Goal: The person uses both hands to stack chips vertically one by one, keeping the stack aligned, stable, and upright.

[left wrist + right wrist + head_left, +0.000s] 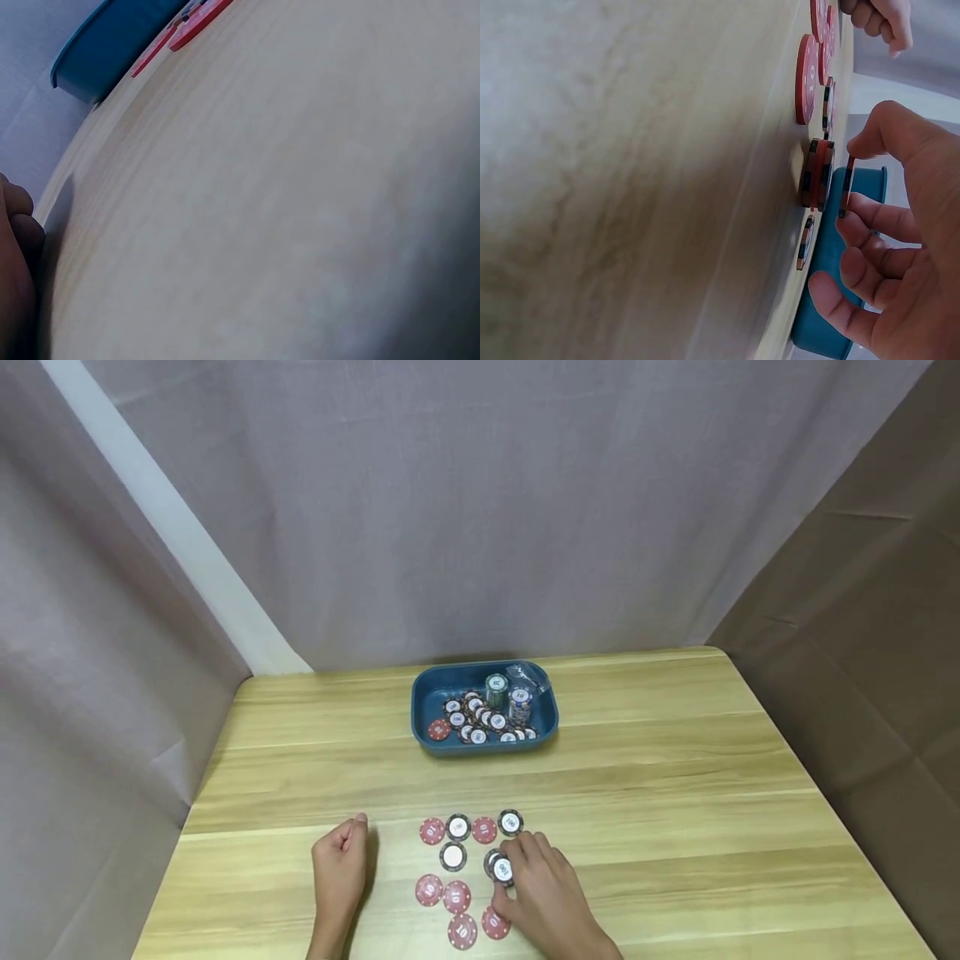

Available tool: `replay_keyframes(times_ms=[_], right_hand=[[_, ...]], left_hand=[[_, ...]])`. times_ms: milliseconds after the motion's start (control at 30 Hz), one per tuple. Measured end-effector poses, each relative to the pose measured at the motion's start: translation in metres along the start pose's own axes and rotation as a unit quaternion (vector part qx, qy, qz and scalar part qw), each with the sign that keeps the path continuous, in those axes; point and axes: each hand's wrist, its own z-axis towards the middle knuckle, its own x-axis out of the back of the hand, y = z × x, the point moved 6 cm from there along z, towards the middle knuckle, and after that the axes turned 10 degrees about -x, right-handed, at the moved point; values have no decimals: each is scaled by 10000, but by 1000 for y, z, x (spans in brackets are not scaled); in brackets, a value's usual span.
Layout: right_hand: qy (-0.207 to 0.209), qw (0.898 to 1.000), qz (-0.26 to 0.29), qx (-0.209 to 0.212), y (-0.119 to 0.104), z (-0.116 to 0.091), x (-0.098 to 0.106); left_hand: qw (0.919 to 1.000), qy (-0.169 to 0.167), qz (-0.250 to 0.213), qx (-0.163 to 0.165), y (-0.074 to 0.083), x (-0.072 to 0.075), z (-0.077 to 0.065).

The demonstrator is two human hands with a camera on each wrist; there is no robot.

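Observation:
My right hand (551, 885) pinches a black poker chip (847, 187) with a white centre between thumb and fingertips, its edge showing in the right wrist view. Right below that chip, apart from it, lies a short stack of chips (817, 175), mostly covered by the held one in the head view. My left hand (341, 864) is closed in a fist at the table's left front, holding nothing. Between the hands are red chips (429, 890) and black chips (453, 857) lying flat. One red chip (496, 922) lies beside my right thumb.
A blue tray (423, 747) stands at the back of the wooden table (675, 760). In it are loose black chips (478, 737), a red chip (438, 729), a green stack (497, 691), a blue-edged stack (520, 706) and clear wrapping (528, 677). Grey curtains (480, 510) hang behind.

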Motion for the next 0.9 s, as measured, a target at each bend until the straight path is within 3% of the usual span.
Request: replay_keyframes(times_ms=[233, 533, 900], right_hand=[[-34, 9999, -125, -26, -1, 5, -6], [-564, 9980, -223, -169, 0, 5, -16], [-651, 9971, -190, -334, -2, 5, -15]], left_hand=[[10000, 14, -18, 56, -1, 0, 0], [10000, 65, -42, -26, -1, 0, 1], [10000, 81, -30, -38, -1, 0, 1]])
